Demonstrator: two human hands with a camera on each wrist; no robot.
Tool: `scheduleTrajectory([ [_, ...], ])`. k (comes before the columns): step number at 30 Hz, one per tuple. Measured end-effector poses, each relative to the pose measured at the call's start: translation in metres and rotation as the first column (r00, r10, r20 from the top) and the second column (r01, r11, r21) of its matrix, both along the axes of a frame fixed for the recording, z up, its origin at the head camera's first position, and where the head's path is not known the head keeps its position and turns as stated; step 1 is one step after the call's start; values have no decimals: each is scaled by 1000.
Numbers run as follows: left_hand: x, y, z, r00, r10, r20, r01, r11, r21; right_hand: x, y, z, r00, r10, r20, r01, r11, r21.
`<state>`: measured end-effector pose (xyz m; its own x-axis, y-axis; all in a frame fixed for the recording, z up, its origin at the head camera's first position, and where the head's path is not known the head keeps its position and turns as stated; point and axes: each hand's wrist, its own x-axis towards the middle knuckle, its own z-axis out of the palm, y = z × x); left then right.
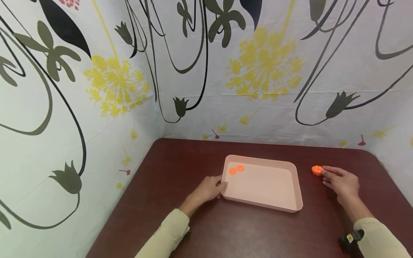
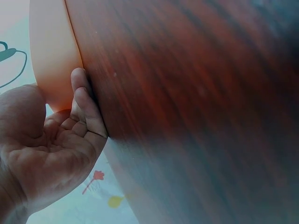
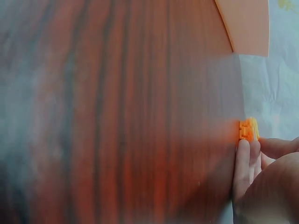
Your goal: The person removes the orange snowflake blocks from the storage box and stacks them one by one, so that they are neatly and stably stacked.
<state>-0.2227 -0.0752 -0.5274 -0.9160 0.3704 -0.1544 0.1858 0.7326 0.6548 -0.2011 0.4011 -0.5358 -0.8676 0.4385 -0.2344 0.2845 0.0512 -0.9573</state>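
A shallow pale-pink tray (image 1: 264,186) is on the table. My left hand (image 1: 209,187) grips its left side, thumb over the rim and fingers against the outer wall; the left wrist view shows this hand (image 2: 56,135) at the tray's corner (image 2: 53,56). Two flat orange discs (image 1: 232,171) lie side by side inside, toward the far left corner. Right of the tray, my right hand (image 1: 342,182) pinches a small orange notched disc piece (image 1: 317,170) between thumb and fingers. In the right wrist view this orange piece (image 3: 248,129) looks thick and layered, close to the tabletop.
A dark reddish-brown table (image 1: 258,233) carries all of this. Behind it and along the left hangs a white cloth (image 1: 200,82) printed with flowers and stems. A black strap device (image 1: 351,240) sits at my right sleeve.
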Motion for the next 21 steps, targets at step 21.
scheduleTrajectory([
  [21, -1, 0, 0, 1000, -2, 0, 2, 1000, -8, 2, -31, 17, 998, -50, 32, 44, 984, 171],
])
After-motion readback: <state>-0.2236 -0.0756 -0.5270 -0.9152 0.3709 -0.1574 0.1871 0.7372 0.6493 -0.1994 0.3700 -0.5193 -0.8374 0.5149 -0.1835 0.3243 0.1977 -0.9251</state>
